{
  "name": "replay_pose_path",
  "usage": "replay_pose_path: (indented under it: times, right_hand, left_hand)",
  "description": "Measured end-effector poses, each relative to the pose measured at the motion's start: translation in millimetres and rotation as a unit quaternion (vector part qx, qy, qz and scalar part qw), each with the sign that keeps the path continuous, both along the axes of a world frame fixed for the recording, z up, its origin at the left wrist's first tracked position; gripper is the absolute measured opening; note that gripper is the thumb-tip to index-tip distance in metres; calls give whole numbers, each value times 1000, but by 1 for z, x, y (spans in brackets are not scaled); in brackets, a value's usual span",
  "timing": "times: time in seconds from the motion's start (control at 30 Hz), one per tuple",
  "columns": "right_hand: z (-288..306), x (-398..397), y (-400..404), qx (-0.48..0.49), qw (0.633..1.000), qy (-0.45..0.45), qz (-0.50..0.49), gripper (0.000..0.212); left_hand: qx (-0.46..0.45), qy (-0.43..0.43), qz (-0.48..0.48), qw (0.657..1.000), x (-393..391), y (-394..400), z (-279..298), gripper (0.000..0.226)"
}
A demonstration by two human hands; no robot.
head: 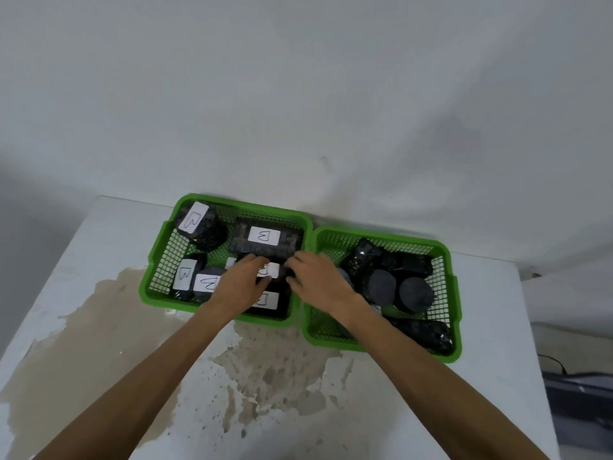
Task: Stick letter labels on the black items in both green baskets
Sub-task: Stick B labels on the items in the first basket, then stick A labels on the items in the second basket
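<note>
Two green baskets stand side by side on a white table. The left basket (pixel 159 257) holds several black wrapped items, each with a white label marked B. Both hands are inside it over one black item (pixel 282 272) near its right wall. My left hand (pixel 240 282) and my right hand (pixel 315 277) rest on the two sides of that item, around its white label (pixel 270 269). The right basket (pixel 444 254) holds several black items with no labels showing, among them two round ones (pixel 416 293).
The table top (pixel 99 327) has a large brownish patch of peeled paint in front of the baskets. A white wall rises right behind them. At the right edge, below table level, lie a dark object and a cable (pixel 577 383).
</note>
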State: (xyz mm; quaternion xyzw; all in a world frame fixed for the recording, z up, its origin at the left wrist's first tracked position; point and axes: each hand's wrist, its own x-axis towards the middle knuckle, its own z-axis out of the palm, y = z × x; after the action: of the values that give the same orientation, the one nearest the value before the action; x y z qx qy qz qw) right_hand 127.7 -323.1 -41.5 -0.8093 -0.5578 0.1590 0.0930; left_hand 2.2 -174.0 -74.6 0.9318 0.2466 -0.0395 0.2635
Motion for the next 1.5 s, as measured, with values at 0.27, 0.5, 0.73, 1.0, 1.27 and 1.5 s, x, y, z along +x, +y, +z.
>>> replay_pose_path:
  times: [0.27,0.5,0.73,1.0,1.27,1.5]
  right_hand:
    - [16,50,-95,-2,978,21,-206,29]
    - [4,55,-137,-54,966,20,-251,30]
    - [0,52,-154,-29,951,58,-302,30]
    - [-6,40,-141,64,850,337,-399,36]
    - [17,20,-121,128,637,631,-425,43]
    - [19,15,-116,61,825,445,-343,101]
  left_hand:
    - [101,-37,-183,977,80,-78,16,62]
    - [257,144,-268,917,111,-129,-13,92]
    - [236,147,-266,923,106,-130,-27,88]
    - [-7,-41,-101,994,87,-111,32,88]
    - [-221,-151,-4,964,44,-114,49,82]
    - [-166,-126,-35,977,20,-109,46,92]
